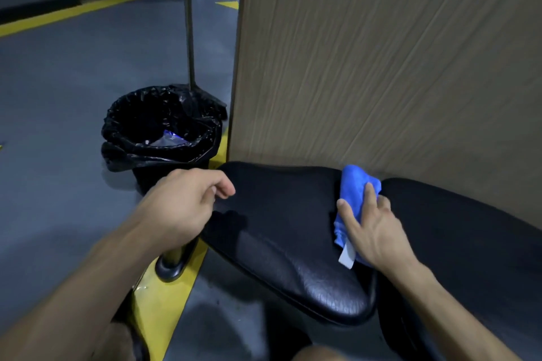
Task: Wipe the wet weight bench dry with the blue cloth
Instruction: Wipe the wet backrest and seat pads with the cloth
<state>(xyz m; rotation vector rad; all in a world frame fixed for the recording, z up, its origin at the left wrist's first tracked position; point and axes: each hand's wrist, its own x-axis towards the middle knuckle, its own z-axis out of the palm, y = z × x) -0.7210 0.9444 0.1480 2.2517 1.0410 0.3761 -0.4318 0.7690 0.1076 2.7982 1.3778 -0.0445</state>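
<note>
The black padded weight bench [287,223] runs across the lower middle, split into a seat pad and a second pad [469,243] to the right. A folded blue cloth [356,187] with a white tag lies at the gap between the two pads, close to the wall. My right hand [372,228] presses flat on the cloth, fingers spread over it. My left hand [187,202] hovers at the seat pad's left edge, fingers loosely curled, holding nothing.
A wood-grain panel wall [381,53] stands right behind the bench. A black bin with a black liner [161,132] sits on the grey floor to the left, beside a metal pole [189,23]. Yellow floor lines [164,302] run under the bench's left side.
</note>
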